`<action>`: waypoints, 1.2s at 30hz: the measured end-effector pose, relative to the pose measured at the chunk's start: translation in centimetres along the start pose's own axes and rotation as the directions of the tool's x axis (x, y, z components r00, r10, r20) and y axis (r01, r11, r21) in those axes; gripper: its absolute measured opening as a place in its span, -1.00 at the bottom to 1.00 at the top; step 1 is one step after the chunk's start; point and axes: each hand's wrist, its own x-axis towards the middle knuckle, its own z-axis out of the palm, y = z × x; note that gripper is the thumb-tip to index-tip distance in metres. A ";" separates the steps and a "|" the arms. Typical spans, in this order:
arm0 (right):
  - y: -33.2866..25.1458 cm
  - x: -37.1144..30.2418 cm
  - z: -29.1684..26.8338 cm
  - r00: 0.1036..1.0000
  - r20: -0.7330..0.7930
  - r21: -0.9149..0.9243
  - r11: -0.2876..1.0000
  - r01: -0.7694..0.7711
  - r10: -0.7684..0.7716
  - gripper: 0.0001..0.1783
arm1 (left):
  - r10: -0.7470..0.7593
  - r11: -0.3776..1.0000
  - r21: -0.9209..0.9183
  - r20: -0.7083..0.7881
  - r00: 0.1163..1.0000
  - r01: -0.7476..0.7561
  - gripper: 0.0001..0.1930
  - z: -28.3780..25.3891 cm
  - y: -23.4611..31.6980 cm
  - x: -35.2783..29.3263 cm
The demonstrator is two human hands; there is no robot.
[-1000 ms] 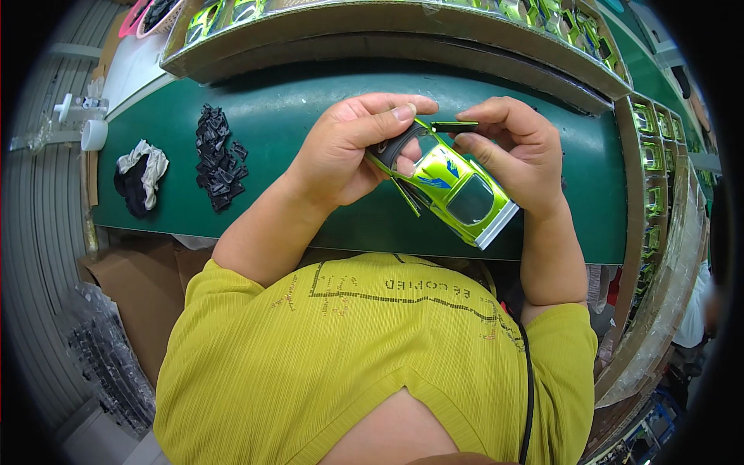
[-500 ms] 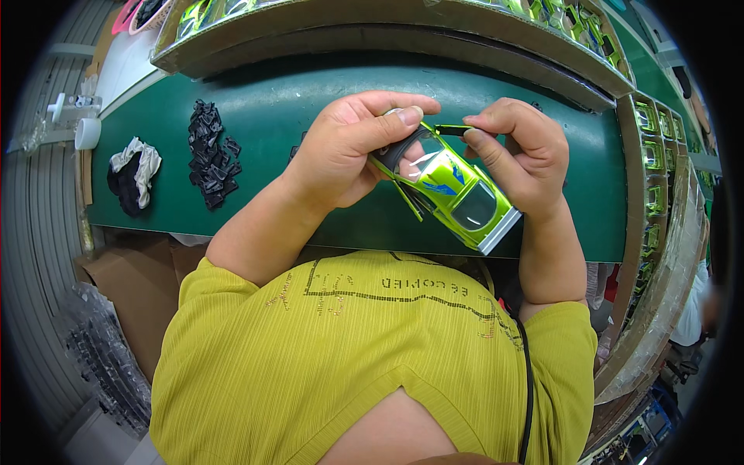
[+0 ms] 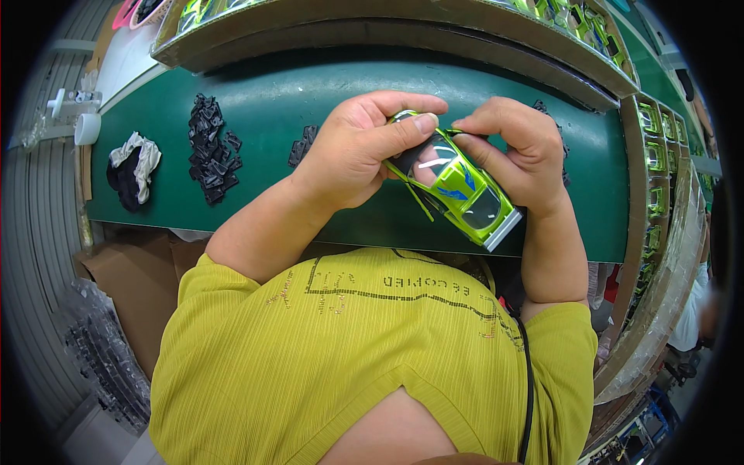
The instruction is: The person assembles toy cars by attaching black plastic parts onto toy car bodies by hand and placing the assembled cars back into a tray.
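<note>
A lime-green toy car body [image 3: 463, 183] with blue marks and dark windows is held above the bench, tilted with its silver end toward the lower right. My left hand [image 3: 364, 147] grips its upper-left end, the thumb on top and the fingers partly hidden beneath. On the far side, my right hand [image 3: 518, 147] pinches the edge of a small green-and-black car door [image 3: 457, 131] between thumb and index finger. This door lies close against the body. Another door [image 3: 421, 200] sticks out from the near side.
The green bench [image 3: 263, 155] carries a pile of black plastic parts [image 3: 213, 151], a smaller black cluster [image 3: 303, 146], and a black-and-white cloth [image 3: 135, 172]. A cardboard tray [image 3: 403, 35] borders the back; trays of green car bodies [image 3: 653, 159] line the right.
My right hand has moved slightly left with the door, bringing it from sticking outward to nearly against the car body. The car has turned slightly in my left hand.
</note>
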 end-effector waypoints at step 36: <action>-2.1 -0.6 4.4 0.991 -0.092 -0.247 0.962 -0.112 0.092 -0.85 | 0.262 0.919 -0.172 -0.407 0.875 -0.355 -0.81 -1.6 -0.5 2.4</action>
